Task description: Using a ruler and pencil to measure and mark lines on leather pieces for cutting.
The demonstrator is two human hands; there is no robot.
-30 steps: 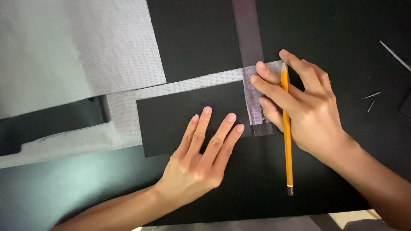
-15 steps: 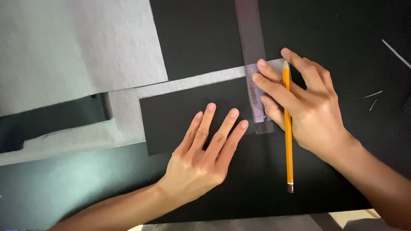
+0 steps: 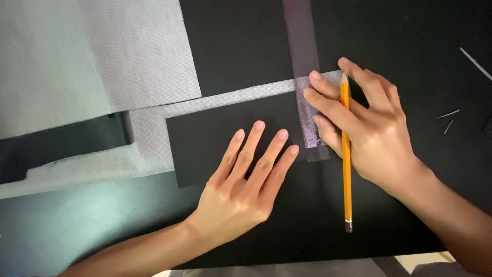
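Two hands: both rest on the black work surface [image 3: 410,41].
Left hand [image 3: 241,190]: released, fingers spread flat on the black card rectangle [image 3: 205,143].
Right hand [image 3: 369,133]: grasps a yellow pencil [image 3: 347,169], fingers pressing the clear ruler [image 3: 307,118].
Ruler: upright across the card's right edge.
Grey fabric [image 3: 92,56]: far-left corner.

- The left hand [image 3: 241,190] lies a little farther right on the black card [image 3: 205,138] than a second ago, its fingertips nearer the clear ruler [image 3: 307,102].
- The right hand [image 3: 374,138] and yellow pencil [image 3: 346,154] sit slightly lower, though this may be only camera drift.
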